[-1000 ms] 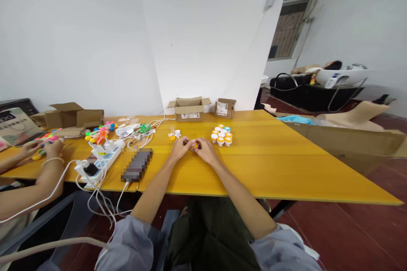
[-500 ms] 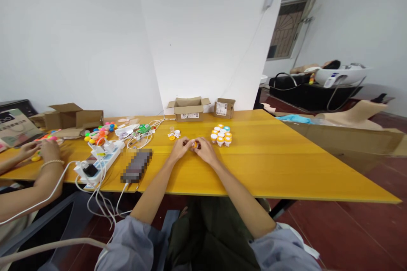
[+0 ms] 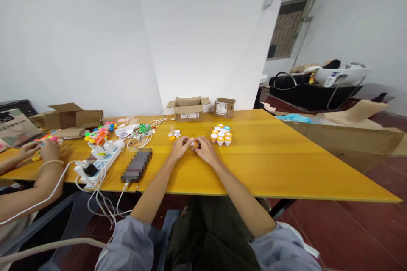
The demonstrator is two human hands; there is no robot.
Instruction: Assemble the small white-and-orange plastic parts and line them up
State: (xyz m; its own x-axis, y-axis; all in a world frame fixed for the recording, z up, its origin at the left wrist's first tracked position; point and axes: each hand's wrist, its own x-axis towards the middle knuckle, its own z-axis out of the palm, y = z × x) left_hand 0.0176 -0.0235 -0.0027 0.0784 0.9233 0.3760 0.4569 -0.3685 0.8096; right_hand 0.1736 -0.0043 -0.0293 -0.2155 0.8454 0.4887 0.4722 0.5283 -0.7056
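Note:
Over the yellow table (image 3: 267, 156), my left hand (image 3: 180, 147) and my right hand (image 3: 204, 150) meet, fingers closed around a small orange-and-white round piece (image 3: 195, 145). The fingers hide much of it, so its exact kind does not show. Right of my hands stands a tight cluster of small capped pieces (image 3: 220, 135), their round tops orange, white and one teal. Beyond my left hand lie loose white parts (image 3: 177, 133) and an orange ring (image 3: 172, 138).
Two cardboard boxes, an open one (image 3: 188, 110) and a smaller one (image 3: 224, 108), stand against the wall. To my left are a phone (image 3: 137, 166), a power strip (image 3: 108, 159) with trailing cables, and colourful balls (image 3: 101, 133). Another person's hands (image 3: 47, 152) work at far left.
My hands stay in nearly the same place, with only a slight shift of the fingers around the orange-and-white piece. The other person's hands barely move.

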